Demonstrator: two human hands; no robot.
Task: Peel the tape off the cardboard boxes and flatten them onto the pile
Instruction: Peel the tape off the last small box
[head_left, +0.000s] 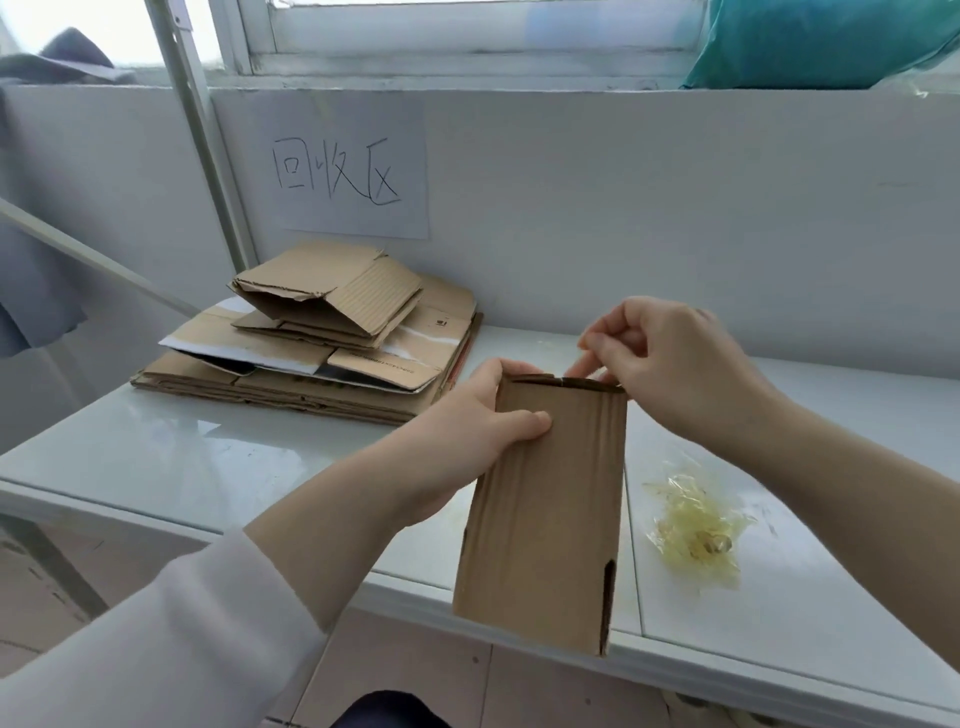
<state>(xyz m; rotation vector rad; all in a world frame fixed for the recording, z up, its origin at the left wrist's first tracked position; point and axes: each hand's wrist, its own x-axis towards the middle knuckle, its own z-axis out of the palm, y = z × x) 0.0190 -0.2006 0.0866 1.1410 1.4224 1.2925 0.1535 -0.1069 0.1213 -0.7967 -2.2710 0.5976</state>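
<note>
Worktop (156, 457): white and glossy; it carries the pile and the peeled scraps.
Pile (311, 364): flattened cardboard stacked at the back left corner, against the wall.
Box (545, 509): held upright over the front edge, right of centre, top end still closed.
Left hand (483, 421): grips the box's upper left side, thumb across the near face.
Right hand (670, 358): fingers curled, pinching at the box's top edge, probably a tape end; the clear tape cannot be made out.
Tape wad (696, 530): yellowish crumple lying just right of the box.
Handling: likely light and stiff along the panels, giving at the creases. Brace a side wall and pull tape low along the seam, since clear tape sticks and tears.
</note>
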